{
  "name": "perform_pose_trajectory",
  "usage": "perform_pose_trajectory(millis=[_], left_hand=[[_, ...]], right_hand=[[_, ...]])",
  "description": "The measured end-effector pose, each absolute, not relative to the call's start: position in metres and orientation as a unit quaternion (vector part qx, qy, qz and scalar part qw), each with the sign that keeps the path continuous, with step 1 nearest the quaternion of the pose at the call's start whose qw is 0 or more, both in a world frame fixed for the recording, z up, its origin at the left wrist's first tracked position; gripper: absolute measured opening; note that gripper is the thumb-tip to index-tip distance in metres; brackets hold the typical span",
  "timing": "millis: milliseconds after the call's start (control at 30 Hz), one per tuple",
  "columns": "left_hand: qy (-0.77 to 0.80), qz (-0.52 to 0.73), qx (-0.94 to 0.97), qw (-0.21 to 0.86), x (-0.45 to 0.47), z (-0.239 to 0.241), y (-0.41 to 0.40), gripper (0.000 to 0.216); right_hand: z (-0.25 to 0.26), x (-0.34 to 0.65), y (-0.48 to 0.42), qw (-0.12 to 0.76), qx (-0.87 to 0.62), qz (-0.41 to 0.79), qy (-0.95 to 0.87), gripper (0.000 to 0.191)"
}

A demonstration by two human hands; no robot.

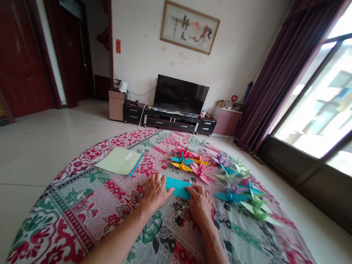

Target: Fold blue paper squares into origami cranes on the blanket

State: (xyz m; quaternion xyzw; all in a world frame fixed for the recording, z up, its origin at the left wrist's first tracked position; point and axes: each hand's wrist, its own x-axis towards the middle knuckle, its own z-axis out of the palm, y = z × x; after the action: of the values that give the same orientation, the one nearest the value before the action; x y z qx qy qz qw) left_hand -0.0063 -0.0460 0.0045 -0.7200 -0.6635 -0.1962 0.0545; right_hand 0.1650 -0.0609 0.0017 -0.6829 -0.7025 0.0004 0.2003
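Note:
A folded rectangle of blue origami paper [178,188] lies flat on the flowered tablecloth [103,226], between my two hands. My left hand [156,190] covers its left end, thumb on the near edge and fingers bent over the far side. At the right end my right hand [200,201] pinches the paper with thumb and curled fingers. Part of each end is hidden under the fingers. Several folded paper cranes [231,196] in blue, green and purple stand to the right. Beyond the paper is a cluster of red, yellow, pink and blue cranes [201,169].
A stack of square paper [119,160], pale green on top with blue beneath, lies at the left, bearing a small white piece [127,156]. The round table's far edge faces a television [181,95] on a low black cabinet [177,122]. A window and purple curtain [272,75] are at the right.

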Motion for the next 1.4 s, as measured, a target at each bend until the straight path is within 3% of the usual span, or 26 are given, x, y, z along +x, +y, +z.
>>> perform_pose_trajectory(millis=[600,1033,1400], left_hand=[[-0.671,-0.200,-0.713,0.040,-0.005,0.004,-0.045,0.041],[-0.658,-0.203,-0.725,0.023,-0.006,0.005,-0.045,0.062],[-0.626,-0.175,-0.760,-0.023,-0.029,0.006,-0.030,0.053]], right_hand=[[0.004,0.144,-0.064,0.218,-0.705,-0.042,-0.674,0.037],[0.004,0.145,-0.062,0.214,-0.707,-0.039,-0.672,0.035],[0.003,0.145,-0.062,0.213,-0.709,-0.045,-0.671,0.034]])
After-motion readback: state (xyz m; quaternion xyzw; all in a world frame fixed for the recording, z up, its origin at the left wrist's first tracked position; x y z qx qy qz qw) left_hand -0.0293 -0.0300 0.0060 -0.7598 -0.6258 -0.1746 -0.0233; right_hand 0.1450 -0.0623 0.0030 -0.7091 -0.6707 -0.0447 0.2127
